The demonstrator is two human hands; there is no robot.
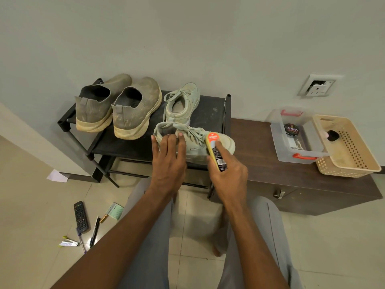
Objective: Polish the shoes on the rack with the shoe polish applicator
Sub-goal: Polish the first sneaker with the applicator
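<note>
A pale green laced sneaker [198, 140] lies turned sideways on the front edge of the black shoe rack [210, 109]. My left hand [168, 157] grips its heel collar, thumb inside the opening. My right hand [227, 176] holds a yellow shoe polish applicator [214, 151] with an orange label, its upper end pressed against the sneaker's toe side. The matching sneaker [183, 103] stands upright behind it. Two grey knit slip-on shoes [116, 105] with cream soles stand on the rack's left half.
A dark wooden cabinet [270, 180] adjoins the rack on the right, carrying a clear box [298, 138] with a polish tin and a beige basket [345, 149]. A remote [80, 215], pens and small papers lie on the tiled floor at left. My knees are below.
</note>
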